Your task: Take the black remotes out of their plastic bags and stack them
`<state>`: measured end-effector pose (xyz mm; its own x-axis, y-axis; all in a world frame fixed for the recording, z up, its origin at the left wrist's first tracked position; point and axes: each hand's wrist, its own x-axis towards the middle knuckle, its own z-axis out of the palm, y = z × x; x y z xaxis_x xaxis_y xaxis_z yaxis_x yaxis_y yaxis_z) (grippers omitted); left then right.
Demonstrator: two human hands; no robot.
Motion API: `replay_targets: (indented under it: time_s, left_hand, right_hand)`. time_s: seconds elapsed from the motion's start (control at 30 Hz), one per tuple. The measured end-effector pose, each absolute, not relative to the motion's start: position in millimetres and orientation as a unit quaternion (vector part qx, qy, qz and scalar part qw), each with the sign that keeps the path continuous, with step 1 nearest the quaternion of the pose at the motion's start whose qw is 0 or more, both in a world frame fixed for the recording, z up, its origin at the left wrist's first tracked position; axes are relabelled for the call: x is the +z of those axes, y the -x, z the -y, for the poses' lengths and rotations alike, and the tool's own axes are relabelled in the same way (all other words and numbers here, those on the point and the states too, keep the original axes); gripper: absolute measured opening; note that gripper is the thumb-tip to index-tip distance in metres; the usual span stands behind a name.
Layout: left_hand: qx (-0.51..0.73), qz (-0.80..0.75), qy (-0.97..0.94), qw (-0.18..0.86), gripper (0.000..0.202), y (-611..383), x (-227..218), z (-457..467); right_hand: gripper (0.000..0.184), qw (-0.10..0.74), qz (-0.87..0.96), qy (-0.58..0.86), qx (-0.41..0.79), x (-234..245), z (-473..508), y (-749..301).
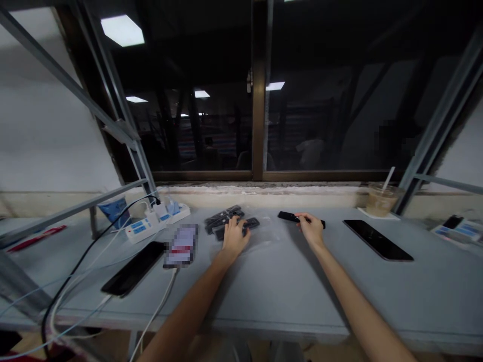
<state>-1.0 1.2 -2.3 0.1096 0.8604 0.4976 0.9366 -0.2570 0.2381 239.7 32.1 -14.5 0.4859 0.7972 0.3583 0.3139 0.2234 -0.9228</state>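
Step in hand, as judged: sorting slim black pieces, one hand per station.

1. The left hand [234, 236] lies palm down with fingers spread across the pile of black bars [225, 220], pressing on it and closed round none.
2. The right hand [311, 229] has its fingers curled onto a single black bar [290, 217], apart from the pile at its 3 o'clock. The bar lies flat or nearly flat on the grey table [271, 281]; whether it is lifted clear cannot be told.
3. Any onward move of the single bar calls for a firm pinch across its narrow sides and a low path.

Clearances:
- 12 o'clock: the window sill [264, 191] runs near the pile.
- 3 o'clock of the right hand: a dark phone [378, 240], then a cup with straw [381, 200] at 1 o'clock.
- 9 o'clock of the left hand: a charging phone [181, 245], a second black phone [134, 269], a power strip [151, 225] and cables.
- 6 o'clock: bare surface between the forearms down to the near edge offers the widest room.
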Motion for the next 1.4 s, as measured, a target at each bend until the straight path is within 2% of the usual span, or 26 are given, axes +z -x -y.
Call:
replay_targets:
  time_s: [0.23, 0.47, 0.7, 0.93, 1.2, 1.4]
  left_hand:
    - [-0.299, 0.581, 0.754, 0.059, 0.023, 1, -5, -3]
    - [-0.227, 0.648, 0.722, 0.088, 0.039, 3, -8, -4]
    - [-0.184, 0.632, 0.75, 0.065, 0.033, 6, -1, -4]
    - [-0.199, 0.569, 0.796, 0.054, 0.041, 6, -1, -5]
    - [-0.217, 0.55, 0.805, 0.038, 0.04, 6, -2, -6]
    - [-0.233, 0.525, 0.818, 0.022, 0.037, 7, -3, -8]
  right_hand:
    - [0.03, 0.613, 0.486, 0.596, 0.181, -17, -35, -241]
    - [0.027, 0.587, 0.527, 0.594, 0.157, -13, -29, -235]
    - [0.022, 0.487, 0.62, 0.61, 0.079, -12, -21, -224]
    - [0.019, 0.395, 0.651, 0.644, 0.075, -13, -15, -218]
    - [0.013, 0.428, 0.654, 0.612, 0.115, -17, -19, -218]
    - [0.021, 0.452, 0.645, 0.603, 0.129, -23, -28, -220]
